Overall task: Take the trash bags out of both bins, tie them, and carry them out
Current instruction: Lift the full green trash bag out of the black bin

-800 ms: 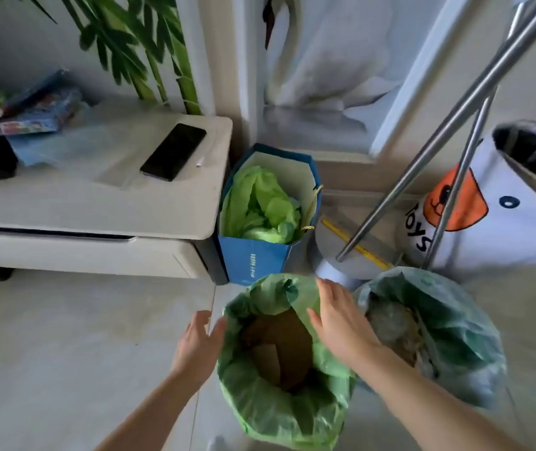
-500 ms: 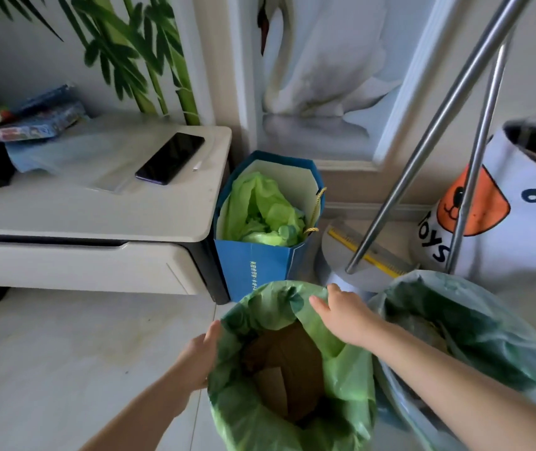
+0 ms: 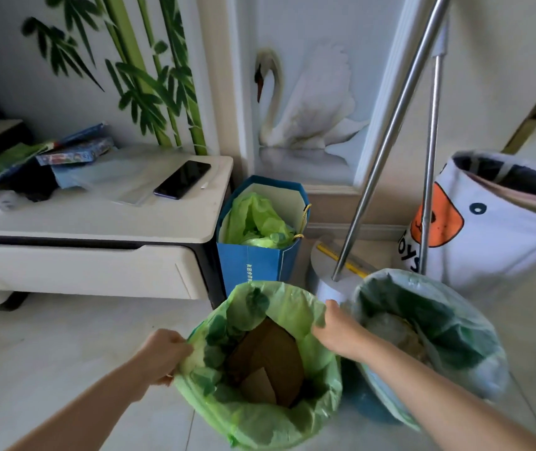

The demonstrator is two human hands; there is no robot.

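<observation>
A light green trash bag [image 3: 253, 415] stands open low in the middle, with brown cardboard [image 3: 270, 359] inside it. My left hand [image 3: 162, 354] pinches the bag's left rim. My right hand [image 3: 336, 330] grips its right rim. The bin under this bag is hidden by the plastic. Right beside it stands a second bin lined with a paler blue-green trash bag [image 3: 439, 340] that holds crumpled rubbish; neither hand touches it.
A blue paper bag [image 3: 257, 262] with green plastic inside stands behind the bins. A white low cabinet [image 3: 97, 252] with a phone [image 3: 182, 179] is at left. Two metal poles [image 3: 390, 135] on a round base and a white toy basket [image 3: 494, 229] are at right.
Both hands went from reaching around the green bag's mouth to closing on its left and right rims. The bag's opening is now pulled wider, and the view has tilted up.
</observation>
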